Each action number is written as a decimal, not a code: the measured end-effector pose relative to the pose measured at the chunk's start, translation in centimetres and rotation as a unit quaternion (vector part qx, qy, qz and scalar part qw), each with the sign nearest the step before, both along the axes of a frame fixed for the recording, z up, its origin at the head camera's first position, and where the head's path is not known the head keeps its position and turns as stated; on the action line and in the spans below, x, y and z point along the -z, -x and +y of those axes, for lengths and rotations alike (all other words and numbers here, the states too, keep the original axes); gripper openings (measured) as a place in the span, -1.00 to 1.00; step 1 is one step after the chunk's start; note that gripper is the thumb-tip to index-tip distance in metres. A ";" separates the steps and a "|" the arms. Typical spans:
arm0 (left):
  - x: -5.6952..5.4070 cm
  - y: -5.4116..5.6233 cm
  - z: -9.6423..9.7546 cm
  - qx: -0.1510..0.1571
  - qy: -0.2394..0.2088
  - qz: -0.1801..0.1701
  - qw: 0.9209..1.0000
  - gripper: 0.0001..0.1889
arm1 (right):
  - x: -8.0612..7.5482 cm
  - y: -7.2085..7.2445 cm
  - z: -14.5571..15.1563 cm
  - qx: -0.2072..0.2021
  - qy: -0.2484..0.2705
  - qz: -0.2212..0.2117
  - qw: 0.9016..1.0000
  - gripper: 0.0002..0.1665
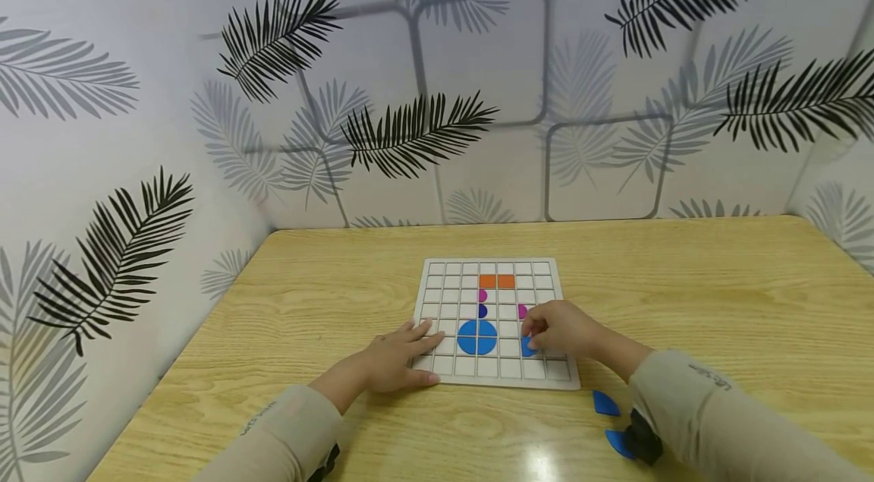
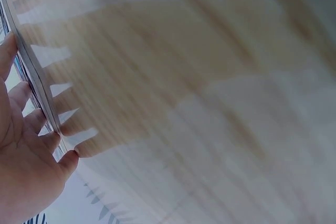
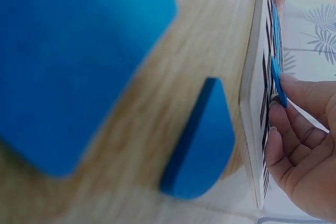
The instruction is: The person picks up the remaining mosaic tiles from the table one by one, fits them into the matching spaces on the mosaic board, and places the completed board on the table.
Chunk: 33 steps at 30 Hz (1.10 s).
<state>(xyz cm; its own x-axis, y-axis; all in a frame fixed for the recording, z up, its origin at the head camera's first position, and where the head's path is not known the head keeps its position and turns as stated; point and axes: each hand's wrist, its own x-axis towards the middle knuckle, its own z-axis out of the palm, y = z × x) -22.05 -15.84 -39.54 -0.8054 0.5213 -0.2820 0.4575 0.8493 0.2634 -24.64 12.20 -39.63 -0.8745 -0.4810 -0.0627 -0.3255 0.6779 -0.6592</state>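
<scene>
A white grid board (image 1: 488, 368) with square cells lies on the table. My left hand (image 1: 399, 360) rests with spread fingers on its left edge. Between the thumb and fingertips of my right hand (image 1: 565, 329) I pinch a blue quarter-circle tile (image 1: 527, 347), low on the board's right side; in the right wrist view this tile (image 3: 277, 81) is tilted against the board surface. Left of it, blue quarter tiles (image 1: 477, 338) form a full disc. Orange squares (image 1: 496, 281), magenta half-circles (image 1: 482, 296) and a dark blue half-circle (image 1: 482, 311) sit in cells above.
Two loose blue quarter-circle tiles lie on the table right of the board: a nearer one (image 1: 617, 442) by the right wrist and a farther one (image 1: 605, 403). The wooden table (image 1: 321, 277) meets a leaf-patterned wall (image 1: 492, 186) behind and at the left.
</scene>
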 end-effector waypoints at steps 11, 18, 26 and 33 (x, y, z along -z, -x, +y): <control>-0.2 -0.2 0.0 0.008 -0.008 0.004 1.000 -0.30 | -0.1 -0.1 -0.1 -0.007 -0.007 0.005 1.000 -0.88; -0.2 -0.2 0.0 0.008 -0.008 0.004 1.000 -0.30 | -0.2 -0.2 -0.1 -0.013 -0.012 0.002 1.000 -0.88; -0.2 -0.2 0.0 0.008 -0.011 0.002 1.000 -0.30 | -0.1 -0.3 -0.1 -0.012 -0.008 -0.003 1.000 -0.86; -0.1 -0.1 0.0 0.009 -0.007 0.003 1.000 -0.30 | -0.2 -0.3 0.0 -0.013 -0.001 -0.010 1.000 -0.86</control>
